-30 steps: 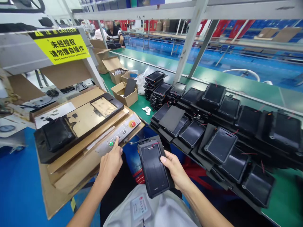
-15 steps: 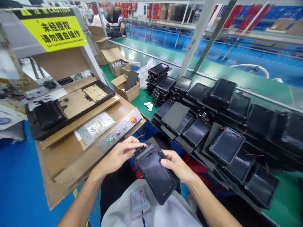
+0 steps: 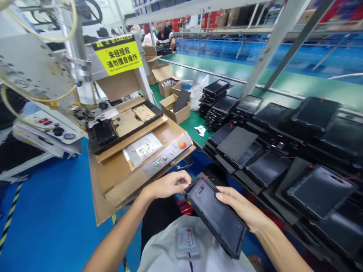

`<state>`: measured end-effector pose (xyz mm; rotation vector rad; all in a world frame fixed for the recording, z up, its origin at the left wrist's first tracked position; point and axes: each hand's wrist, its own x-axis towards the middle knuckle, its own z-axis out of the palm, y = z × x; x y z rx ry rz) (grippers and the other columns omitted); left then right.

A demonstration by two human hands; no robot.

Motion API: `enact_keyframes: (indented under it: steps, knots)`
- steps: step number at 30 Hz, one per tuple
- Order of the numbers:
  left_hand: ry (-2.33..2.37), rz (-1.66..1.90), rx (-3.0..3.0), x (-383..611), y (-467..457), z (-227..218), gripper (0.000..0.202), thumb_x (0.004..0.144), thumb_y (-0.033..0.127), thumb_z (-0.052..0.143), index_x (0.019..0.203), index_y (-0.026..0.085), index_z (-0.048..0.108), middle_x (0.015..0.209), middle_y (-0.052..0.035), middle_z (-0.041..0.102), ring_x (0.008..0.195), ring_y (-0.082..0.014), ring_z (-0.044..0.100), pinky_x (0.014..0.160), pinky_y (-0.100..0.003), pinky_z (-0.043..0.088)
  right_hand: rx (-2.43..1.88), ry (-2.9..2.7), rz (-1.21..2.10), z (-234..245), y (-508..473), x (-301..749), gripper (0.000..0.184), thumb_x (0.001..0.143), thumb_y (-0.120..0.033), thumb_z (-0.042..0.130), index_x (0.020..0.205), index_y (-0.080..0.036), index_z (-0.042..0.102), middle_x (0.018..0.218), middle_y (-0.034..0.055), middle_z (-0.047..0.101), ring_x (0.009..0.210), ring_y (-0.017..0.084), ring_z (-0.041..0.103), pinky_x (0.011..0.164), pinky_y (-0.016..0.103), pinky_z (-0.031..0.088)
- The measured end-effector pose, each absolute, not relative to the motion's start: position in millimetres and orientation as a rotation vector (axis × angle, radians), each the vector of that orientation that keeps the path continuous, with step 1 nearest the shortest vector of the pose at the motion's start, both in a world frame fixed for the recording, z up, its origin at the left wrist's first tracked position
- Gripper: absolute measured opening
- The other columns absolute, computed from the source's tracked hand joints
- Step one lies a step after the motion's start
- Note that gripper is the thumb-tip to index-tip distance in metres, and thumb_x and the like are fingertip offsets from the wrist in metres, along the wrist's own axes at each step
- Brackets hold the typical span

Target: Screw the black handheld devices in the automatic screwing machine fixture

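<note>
Holding an apparent tablet (image 3: 217, 219) between left hand (image 3: 167, 185) and right hand (image 3: 241, 206).

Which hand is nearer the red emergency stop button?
Left. The left hand sits below the red emergency stop button, not touching it; the right hand is farther off, below and to its right, on the black tablet.
</note>
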<state>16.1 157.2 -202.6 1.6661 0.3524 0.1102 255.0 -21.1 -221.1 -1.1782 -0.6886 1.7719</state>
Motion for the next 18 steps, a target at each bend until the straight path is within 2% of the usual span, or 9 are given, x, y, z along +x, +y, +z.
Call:
enact_keyframes:
  steps: [3,6,12,18]
  knots:
    - [0.437,0.046,1.644,17.5,158.7,-204.7,0.027,0.097,0.044,0.063,0.095,0.018,0.060,0.086,-0.0011,0.059,0.077,-0.0169,0.055,0.073,-0.029,0.044,-1.263,-0.737,1.715,-216.4,-20.5,255.0,0.050,0.086,-0.057,0.080,0.112,-0.014,0.079,0.099,0.0092,0.078,0.082,0.021,0.072,0.073,0.027,0.056]
    - [0.546,-0.013,1.697,27.4,166.0,-205.2,0.019,0.097,0.037,0.062,0.093,0.019,0.060,0.081,0.0008,0.061,0.073,-0.0161,0.057,0.068,-0.028,0.044,-1.260,-0.712,1.727,-214.8,-21.5,257.6,0.050,0.085,-0.058,0.079,0.110,-0.014,0.078,0.094,0.0075,0.078,0.078,0.019,0.071,0.071,0.027,0.055]
    - [0.500,0.042,1.746,58.9,166.1,-212.0,0.033,0.100,0.049,0.060,0.089,0.019,0.062,0.079,0.0010,0.061,0.069,-0.0143,0.055,0.067,-0.028,0.044,-1.274,-0.636,1.588,-212.7,-41.9,259.0,0.047,0.085,-0.060,0.078,0.100,-0.016,0.076,0.089,0.0043,0.075,0.075,0.018,0.067,0.070,0.027,0.052]
    - [0.581,0.267,1.645,107.5,152.5,-223.0,0.033,0.088,0.047,0.080,0.100,0.018,0.073,0.086,-0.0024,0.071,0.076,-0.0143,0.060,0.070,-0.024,0.047,-1.217,-0.562,1.420,-218.6,-78.6,268.7,0.041,0.089,-0.057,0.076,0.105,-0.019,0.076,0.100,0.0036,0.074,0.084,0.017,0.065,0.074,0.026,0.051]
